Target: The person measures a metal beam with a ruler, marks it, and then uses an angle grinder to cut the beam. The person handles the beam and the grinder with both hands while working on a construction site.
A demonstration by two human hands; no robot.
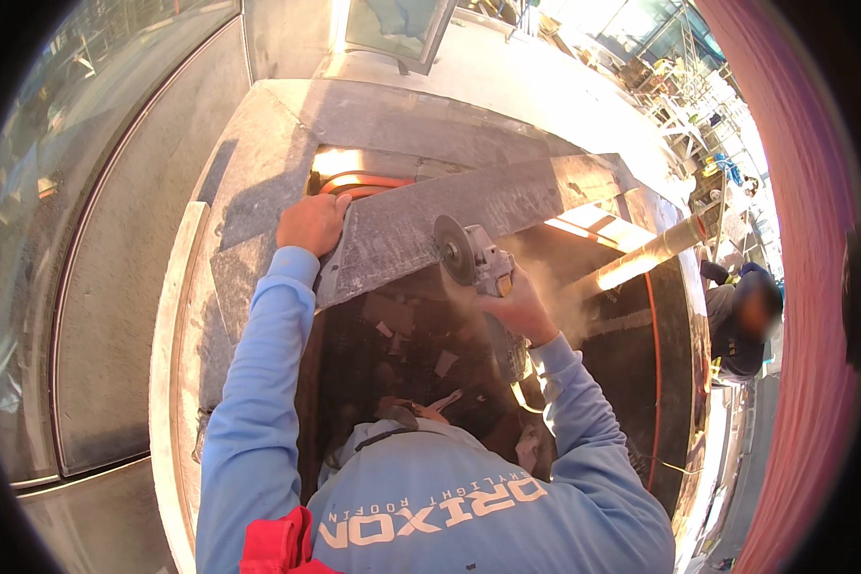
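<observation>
My right hand (520,308), three o'clock, wraps the grinder (491,263); left hand (310,226), ten o'clock, clasps the slab (392,230). I'd press lightly.

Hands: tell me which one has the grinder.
The right hand, gripping the grinder in front of the grey panel; the left hand is instead at the panel's left end, away from the tool.

Large white lettering (438,518), with what seems a smaller line (383,505), marks the blue sweatshirt (507,552).
</observation>
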